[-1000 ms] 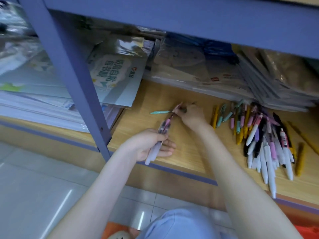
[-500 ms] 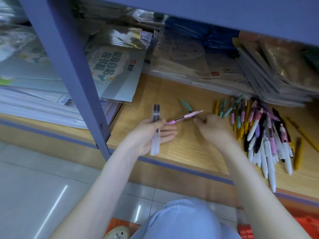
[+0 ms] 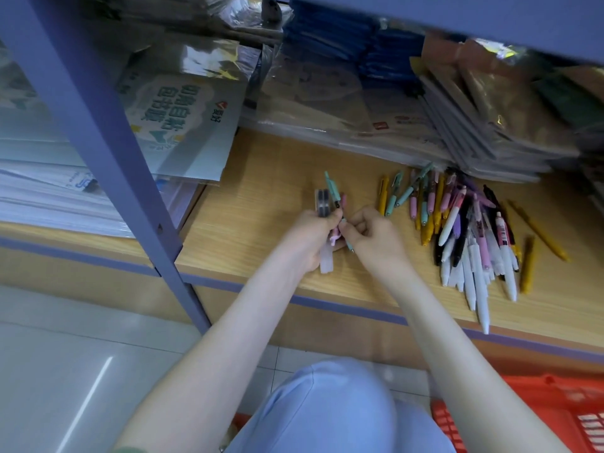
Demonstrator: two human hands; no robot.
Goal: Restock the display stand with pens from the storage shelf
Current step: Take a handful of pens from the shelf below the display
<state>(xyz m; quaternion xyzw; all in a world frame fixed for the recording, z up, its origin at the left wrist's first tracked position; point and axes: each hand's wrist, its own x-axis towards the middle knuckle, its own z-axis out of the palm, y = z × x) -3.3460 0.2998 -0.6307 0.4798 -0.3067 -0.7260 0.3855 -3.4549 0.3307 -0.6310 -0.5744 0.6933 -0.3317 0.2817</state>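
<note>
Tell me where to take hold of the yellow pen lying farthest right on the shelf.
Pinch the yellow pen at mid-barrel, coming from above and closing across its width. It lies flat and slanted on the shelf board, apart from the pen pile, with bare wood along both sides, so a top pinch should meet nothing else.
</note>
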